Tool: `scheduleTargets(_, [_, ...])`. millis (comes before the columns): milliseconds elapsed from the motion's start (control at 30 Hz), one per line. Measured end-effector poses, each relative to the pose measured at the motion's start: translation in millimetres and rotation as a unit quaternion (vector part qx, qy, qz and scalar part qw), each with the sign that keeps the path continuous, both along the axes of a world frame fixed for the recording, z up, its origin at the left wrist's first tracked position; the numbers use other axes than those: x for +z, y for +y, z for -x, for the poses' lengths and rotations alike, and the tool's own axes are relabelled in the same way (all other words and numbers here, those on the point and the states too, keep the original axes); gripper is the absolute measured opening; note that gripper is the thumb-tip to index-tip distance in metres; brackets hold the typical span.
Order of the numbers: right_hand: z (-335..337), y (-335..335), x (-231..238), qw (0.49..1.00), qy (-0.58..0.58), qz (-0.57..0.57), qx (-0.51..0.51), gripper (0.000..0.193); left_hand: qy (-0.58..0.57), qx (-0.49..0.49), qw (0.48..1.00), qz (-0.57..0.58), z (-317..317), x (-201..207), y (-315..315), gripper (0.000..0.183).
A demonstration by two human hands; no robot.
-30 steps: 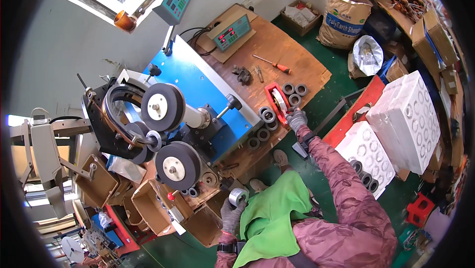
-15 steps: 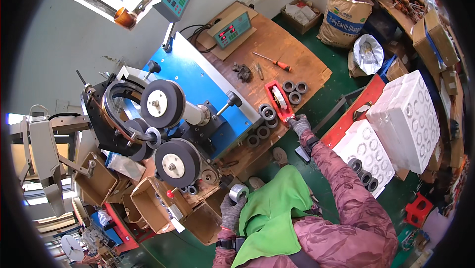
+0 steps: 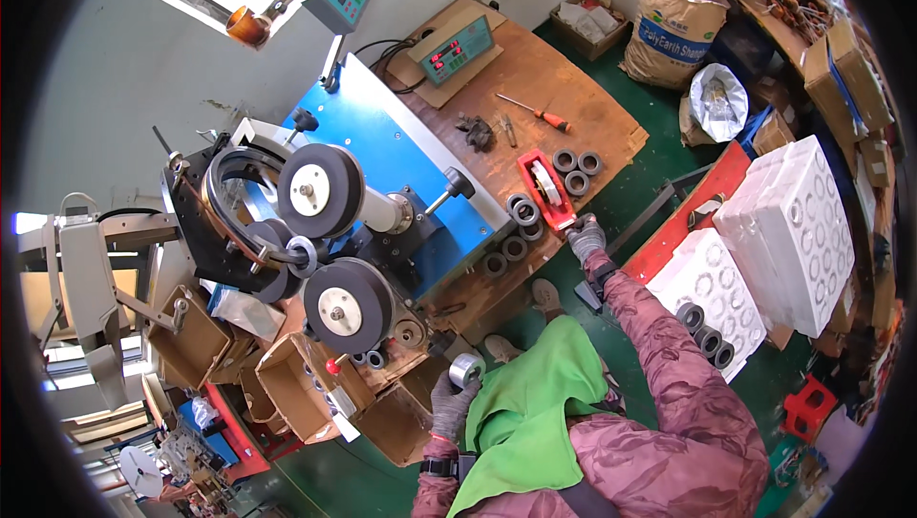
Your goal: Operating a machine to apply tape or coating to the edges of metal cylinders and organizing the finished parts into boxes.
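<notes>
My left hand (image 3: pixel 449 409), in a grey glove, is closed around a shiny silver ring-shaped core (image 3: pixel 466 371) in front of the green apron. A red tape dispenser (image 3: pixel 545 188) with a white roll stands near the bench's front edge. At its near end is my gloved right hand (image 3: pixel 586 238), fingers pinched together; what they hold is too small to make out. Several dark grey rings (image 3: pixel 577 182) lie on the dispenser's far right side, and more grey rings (image 3: pixel 515 248) sit to its left.
A winding machine with large black rollers (image 3: pixel 346 308) and a blue base (image 3: pixel 382 140) stands at left. On the wooden bench (image 3: pixel 597 107) lie a screwdriver (image 3: pixel 546 118) and a control box (image 3: pixel 457 50). White foam trays (image 3: pixel 705 279) carry dark rings at right; open cardboard boxes (image 3: pixel 392 422) stand lower left.
The whole view has shifted slightly. Both hands keep nearly the same places, the left still around the silver core and the right still at the dispenser's near end.
</notes>
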State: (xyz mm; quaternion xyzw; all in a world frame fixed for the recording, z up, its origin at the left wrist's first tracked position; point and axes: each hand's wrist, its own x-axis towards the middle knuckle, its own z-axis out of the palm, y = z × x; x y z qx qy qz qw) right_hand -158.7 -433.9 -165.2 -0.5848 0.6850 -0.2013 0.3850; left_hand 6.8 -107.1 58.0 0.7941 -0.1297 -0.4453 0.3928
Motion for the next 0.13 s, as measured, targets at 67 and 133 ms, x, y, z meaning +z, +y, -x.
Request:
scheduleTargets(67, [-4, -8, 4, 0.997, -0.005, -0.077, 0.008, 0.025, 0.000, -0.001, 1.000, 0.003, 0, 1, -1, 0.035])
scheduleTargets(133, [-12, -17, 17, 0.988, -0.009, -0.151, 0.021, 0.022, -0.001, 0.001, 1.000, 0.023, -1, 3, -1, 0.035])
